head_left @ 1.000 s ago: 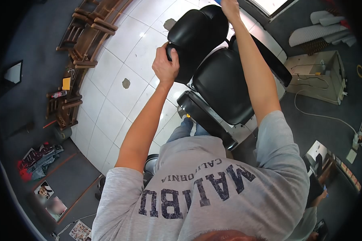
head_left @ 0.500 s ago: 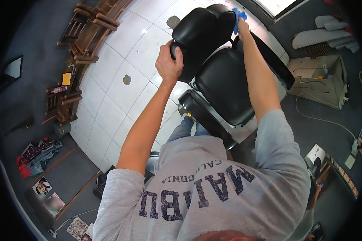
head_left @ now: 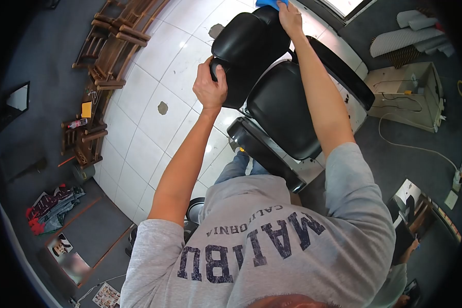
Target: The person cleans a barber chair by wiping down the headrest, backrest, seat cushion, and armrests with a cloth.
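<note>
A black padded barber chair stands in front of me, with its backrest point(head_left: 241, 40) tilted away from its seat point(head_left: 282, 110). My left hand point(head_left: 210, 87) wraps round the left side edge of the backrest, thumb on the near face. At the far top corner of the backrest, my right hand point(head_left: 291, 21) holds a blue cloth point(head_left: 272, 3) against the padding. The cloth is partly cut off by the frame's top edge. Two black armrests flank the seat; the near armrest point(head_left: 262, 151) lies close to my legs.
Wooden bamboo-style benches point(head_left: 105, 49) line the left wall, with a bottle point(head_left: 78, 123) on one. To the right are an open beige cabinet point(head_left: 403, 97) with cables and some rolled striped material point(head_left: 405, 41). A mirror point(head_left: 426, 215) at lower right reflects a person.
My right hand has moved left and up along the top edge of the backrest with the blue cloth. My left hand keeps its hold on the backrest's side.
</note>
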Tool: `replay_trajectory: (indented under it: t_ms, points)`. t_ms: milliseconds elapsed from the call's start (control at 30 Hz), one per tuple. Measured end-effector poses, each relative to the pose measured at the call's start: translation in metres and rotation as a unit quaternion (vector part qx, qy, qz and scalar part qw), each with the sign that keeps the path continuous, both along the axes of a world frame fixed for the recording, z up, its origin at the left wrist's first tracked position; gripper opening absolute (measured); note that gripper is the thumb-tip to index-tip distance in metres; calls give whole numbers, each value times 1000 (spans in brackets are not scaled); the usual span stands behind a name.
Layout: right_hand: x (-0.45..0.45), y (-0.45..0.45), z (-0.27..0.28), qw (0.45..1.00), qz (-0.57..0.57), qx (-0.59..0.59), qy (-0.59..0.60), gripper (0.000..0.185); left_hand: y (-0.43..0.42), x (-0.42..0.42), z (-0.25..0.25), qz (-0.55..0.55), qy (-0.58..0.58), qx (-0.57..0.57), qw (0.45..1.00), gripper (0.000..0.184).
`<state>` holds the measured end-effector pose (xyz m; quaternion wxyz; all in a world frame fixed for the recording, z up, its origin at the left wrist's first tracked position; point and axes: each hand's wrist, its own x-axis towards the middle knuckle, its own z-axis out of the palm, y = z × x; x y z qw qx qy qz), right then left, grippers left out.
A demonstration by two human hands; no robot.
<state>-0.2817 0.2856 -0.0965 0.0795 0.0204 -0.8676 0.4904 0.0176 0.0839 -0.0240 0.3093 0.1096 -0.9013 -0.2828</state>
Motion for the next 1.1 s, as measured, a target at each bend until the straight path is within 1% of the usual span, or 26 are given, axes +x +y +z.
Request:
replay_trajectory:
  t_ms: [33, 67, 100, 167, 200, 233, 300, 367, 433, 467, 500, 567, 600, 667, 733, 767, 833, 867, 900, 967, 1000, 1033, 1067, 1100]
  points:
    - [5, -2, 5, 999, -28, -40, -14, 51, -1, -1, 0, 0, 2, -5, 1000, 34]
    - [7, 2, 5, 988, -86, -114, -67, 51, 0, 0, 1, 3, -3, 0, 1000, 34]
    - [9, 6, 8, 965, -144, -186, -119, 51, 1, 1, 2, 4, -7, 5, 1000, 34]
    - [14, 14, -2, 942, -252, -192, -113, 53, 2, 0, 3, 2, 2, 3, 1000, 34]
    - [37, 19, 11, 957, -221, -178, -52, 56, 2, 0, 1, 0, 15, -3, 1000, 34]
    - [53, 19, 11, 968, -180, -174, -32, 53, 1, -3, 0, 0, 29, -9, 1000, 33]
    - [90, -4, -3, 965, -143, -201, 91, 49, 3, -1, 6, 7, 1, 13, 1000, 33]
    - [138, -33, -1, 956, -190, -206, 87, 50, 5, 1, 7, 11, -15, 18, 1000, 32]
    - [188, -68, -18, 964, -174, -201, 31, 54, 4, 0, 6, 9, -15, 9, 1000, 31]
    - [227, -84, -2, 972, -138, -189, -16, 54, 3, -2, 3, 7, -6, 4, 1000, 32]
    - [261, -101, 3, 965, -132, -219, -54, 52, 1, -3, -1, 5, 2, -1, 1000, 32]
    - [323, -122, -9, 975, -91, -200, 18, 48, 0, -4, -1, 5, 11, -10, 1000, 33]
    - [354, -123, -18, 976, -70, -207, 0, 46, 1, -3, 0, 4, 10, -13, 1000, 33]
    - [391, -112, -17, 974, -17, -212, -83, 42, 2, -3, -1, 8, 16, -20, 1000, 32]
    - [413, -81, -11, 952, 45, -210, -219, 39, 2, -1, -1, 5, 13, -13, 1000, 31]
    - [420, -70, -26, 951, 24, -205, -230, 38, 3, -1, 1, 4, 4, -1, 1000, 31]
    - [433, -53, -73, 947, -12, -197, -253, 37, 4, 1, 2, 3, 5, -5, 1000, 30]
    - [428, -39, -69, 936, -34, -205, -284, 36, 3, 0, 2, 5, 7, -8, 1000, 30]
    - [421, -36, -54, 953, -50, -259, -151, 38, 2, -2, 1, 1, 20, -13, 1000, 30]
    - [408, -32, -32, 938, 33, -186, -290, 41, 1, -2, -4, -2, 41, -22, 999, 30]
    - [416, -39, -51, 975, 98, -134, -145, 46, 1, -1, -4, 3, 33, -21, 999, 30]
    - [420, -47, -69, 984, 160, -77, 9, 52, 1, -2, -4, 6, 27, -22, 999, 30]
    - [426, -48, -75, 953, 281, 102, -53, 61, 1, -3, -4, 10, 23, -23, 999, 30]
    - [443, -44, -75, 935, 317, 156, -43, 62, 1, 0, -1, 13, 15, -25, 1000, 31]
